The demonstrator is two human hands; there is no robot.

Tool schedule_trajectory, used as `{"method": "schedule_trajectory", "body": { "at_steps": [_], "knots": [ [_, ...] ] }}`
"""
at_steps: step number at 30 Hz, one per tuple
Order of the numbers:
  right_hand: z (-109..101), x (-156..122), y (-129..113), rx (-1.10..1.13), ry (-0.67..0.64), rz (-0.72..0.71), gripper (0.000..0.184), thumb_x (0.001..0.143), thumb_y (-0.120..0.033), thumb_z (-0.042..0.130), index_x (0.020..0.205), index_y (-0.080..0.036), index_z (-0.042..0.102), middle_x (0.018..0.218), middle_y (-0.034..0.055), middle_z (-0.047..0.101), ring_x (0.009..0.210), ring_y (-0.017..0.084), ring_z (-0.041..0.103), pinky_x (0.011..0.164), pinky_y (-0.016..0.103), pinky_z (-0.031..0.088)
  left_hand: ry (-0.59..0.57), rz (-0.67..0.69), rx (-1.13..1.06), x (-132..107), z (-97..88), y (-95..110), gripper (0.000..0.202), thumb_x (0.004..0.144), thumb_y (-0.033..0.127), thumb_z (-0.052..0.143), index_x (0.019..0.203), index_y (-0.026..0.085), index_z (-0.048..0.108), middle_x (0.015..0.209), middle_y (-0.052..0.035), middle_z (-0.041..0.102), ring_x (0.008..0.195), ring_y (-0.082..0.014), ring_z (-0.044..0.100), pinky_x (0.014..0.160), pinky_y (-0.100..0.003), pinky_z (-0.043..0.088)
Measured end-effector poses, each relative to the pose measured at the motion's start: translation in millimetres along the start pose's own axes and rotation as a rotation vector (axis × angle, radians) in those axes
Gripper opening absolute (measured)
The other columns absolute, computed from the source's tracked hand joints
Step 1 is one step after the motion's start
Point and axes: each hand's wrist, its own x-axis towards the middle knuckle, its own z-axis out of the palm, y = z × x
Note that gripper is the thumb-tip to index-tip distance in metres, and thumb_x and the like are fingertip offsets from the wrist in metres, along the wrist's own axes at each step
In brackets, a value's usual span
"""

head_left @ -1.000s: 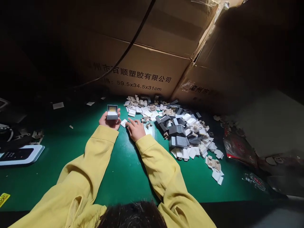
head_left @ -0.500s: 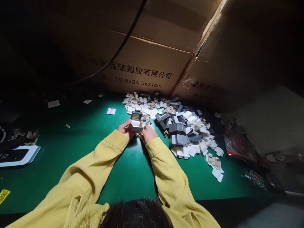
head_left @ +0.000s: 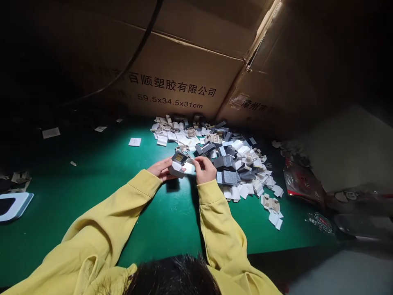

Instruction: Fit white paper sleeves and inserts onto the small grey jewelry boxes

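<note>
- Cardboard cartons [head_left: 184,47] wall off the top of the frame, and we look down on a green worktop [head_left: 159,233], brightest around the centre.
- Near the centre, our left hand [head_left: 162,169] has its fingers around a small grey box [head_left: 177,170] with its lid [head_left: 179,157] open; our right hand [head_left: 204,169] has thumb and fingertips pinched close on what looks like a small pale piece [head_left: 190,160].
- We judge that the box could slip or tip, since the left fingers grip it from one side and it looks tilted; a bump from the right fingers could start that.
- The pale piece could bend or drop if the pinch, seemingly only on its edge, loosens.
- The box sits at the left fingertips, to their right in the frame; the right fingertips are near its lid, and we cannot tell whether the piece touches it.
- Just right of the right hand, grey boxes [head_left: 227,177] and white papers [head_left: 243,191] lie heaped; our right sleeve [head_left: 211,196] could knock them.
- Left of centre, a white card [head_left: 134,141] lies apart from both hands.
</note>
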Motion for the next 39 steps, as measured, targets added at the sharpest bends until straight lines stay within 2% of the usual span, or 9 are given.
{"method": "schedule_trajectory", "body": {
  "at_steps": [3,6,10,16,23,28,34,36,39],
  "knots": [
    [-4.6,-1.5,-6.5,0.028,0.053,-0.013,0.020,0.092,-0.031,0.052,0.089,-0.017,0.066,0.087,0.0061,0.069,0.077,0.016,0.064,0.071,0.027,0.054,0.019,-0.013,0.031,-3.0,4.4,-0.1,0.052,0.089,0.029,0.063,0.137,0.013,0.052,0.113,-0.0170,0.071,0.096,-0.0282,0.073,0.079,-0.036,0.062],
    [-4.5,-3.5,-9.9,0.069,0.092,-0.011,0.024,0.094,-0.032,0.049,0.099,-0.017,0.067,0.091,0.0080,0.069,0.075,0.015,0.064,0.067,0.027,0.055,0.023,-0.031,0.066,-3.3,6.4,-0.3,0.053,0.089,0.031,0.063,0.138,0.013,0.052,0.111,-0.0174,0.072,0.095,-0.0281,0.073,0.081,-0.036,0.061],
    [3.3,-5.4,-10.1,0.137,0.053,-0.101,0.020,0.093,-0.028,0.051,0.097,-0.018,0.068,0.093,0.0075,0.069,0.071,0.014,0.064,0.060,0.025,0.055,0.010,-0.041,0.084,-2.7,7.6,-1.0,0.055,0.087,0.032,0.066,0.137,0.012,0.053,0.113,-0.0174,0.072,0.095,-0.0272,0.073,0.079,-0.034,0.061],
    [15.4,-7.0,-5.5,0.128,0.022,-0.184,0.017,0.092,-0.025,0.054,0.093,-0.020,0.070,0.093,0.0078,0.072,0.083,0.016,0.067,0.071,0.027,0.058,0.033,-0.036,0.079,-1.7,6.8,-4.0,0.039,0.086,0.031,0.068,0.122,0.017,0.064,0.109,-0.0118,0.073,0.090,-0.0233,0.073,0.074,-0.032,0.061],
    [22.9,-8.6,0.0,0.113,-0.068,-0.184,0.018,0.093,-0.025,0.055,0.093,-0.021,0.072,0.092,0.0052,0.073,0.081,0.015,0.068,0.074,0.026,0.058,0.021,-0.044,0.105,0.2,4.4,-6.9,0.041,0.086,0.031,0.068,0.124,0.019,0.063,0.107,-0.0108,0.073,0.085,-0.0185,0.071,0.075,-0.028,0.059],
    [22.5,-7.1,3.3,0.060,-0.028,-0.196,0.019,0.092,-0.024,0.055,0.090,-0.023,0.074,0.092,0.0054,0.071,0.088,0.017,0.066,0.081,0.029,0.056,0.028,-0.052,0.094,0.7,5.5,-6.9,0.035,0.085,0.029,0.068,0.119,0.020,0.066,0.102,-0.0089,0.073,0.086,-0.0195,0.070,0.075,-0.031,0.059],
    [26.5,-8.4,3.1,0.040,0.062,-0.151,0.015,0.090,-0.025,0.058,0.091,-0.019,0.072,0.087,0.0063,0.062,0.073,0.014,0.059,0.066,0.027,0.053,-0.006,-0.048,0.105,0.3,4.7,-7.7,0.037,0.082,0.031,0.072,0.117,0.020,0.068,0.097,-0.0083,0.074,0.084,-0.0203,0.070,0.075,-0.031,0.058],
    [27.6,-9.2,1.5,0.055,0.071,-0.138,0.013,0.088,-0.023,0.059,0.096,-0.019,0.069,0.088,0.0055,0.062,0.068,0.012,0.056,0.062,0.025,0.051,-0.021,-0.042,0.120,0.9,2.8,-8.7,0.041,0.082,0.033,0.072,0.120,0.019,0.067,0.100,-0.0097,0.074,0.086,-0.0213,0.071,0.075,-0.031,0.058],
    [27.6,-9.1,-0.8,0.063,0.080,-0.103,0.020,0.083,-0.022,0.061,0.103,-0.019,0.065,0.089,0.0047,0.061,0.067,0.012,0.054,0.059,0.024,0.049,-0.056,-0.032,0.140,3.9,-2.6,-11.3,0.049,0.083,0.037,0.070,0.126,0.016,0.063,0.107,-0.0134,0.073,0.091,-0.0244,0.071,0.077,-0.033,0.058]
  ]
}}
